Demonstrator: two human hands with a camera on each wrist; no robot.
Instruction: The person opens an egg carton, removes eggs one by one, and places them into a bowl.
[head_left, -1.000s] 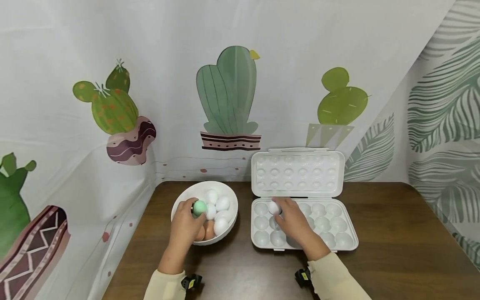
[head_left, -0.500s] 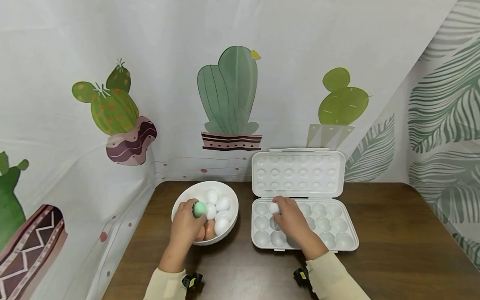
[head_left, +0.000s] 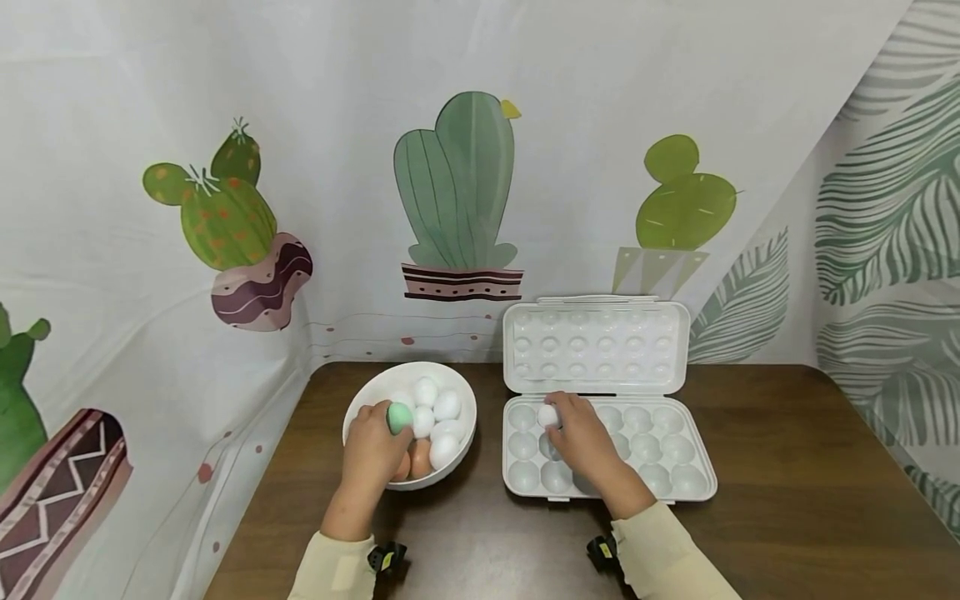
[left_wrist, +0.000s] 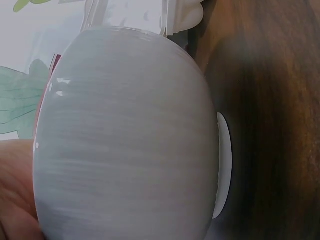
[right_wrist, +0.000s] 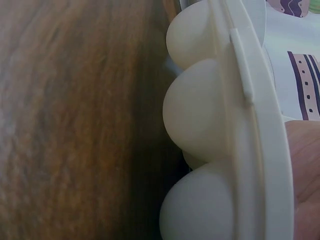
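Note:
In the head view my left hand [head_left: 372, 442] reaches into a white bowl [head_left: 351, 398] and grips a light green egg [head_left: 400, 417] between fingers and thumb. Around it in the bowl lie several white eggs [head_left: 446, 450] and brown eggs [head_left: 422, 457]. My right hand [head_left: 583, 437] pinches a white egg [head_left: 548, 416] at the back row of an egg carton [head_left: 705, 492], over the second hollow from the left. The wrist views show mostly the bowl's outer wall [left_wrist: 125, 135] and the carton's rounded underside [right_wrist: 195, 107], with part of each palm behind.
The carton's lid [head_left: 596, 346] stands raised at the back against a cactus-print cloth [head_left: 337, 208]. Brown wooden table [head_left: 480, 542] surface runs around the bowl and carton. Several hollows [head_left: 677, 450] of the carton hold no egg.
My left hand has shifted very slightly, with the green egg still in its grip. The right hand stays over the same hollow with the white egg.

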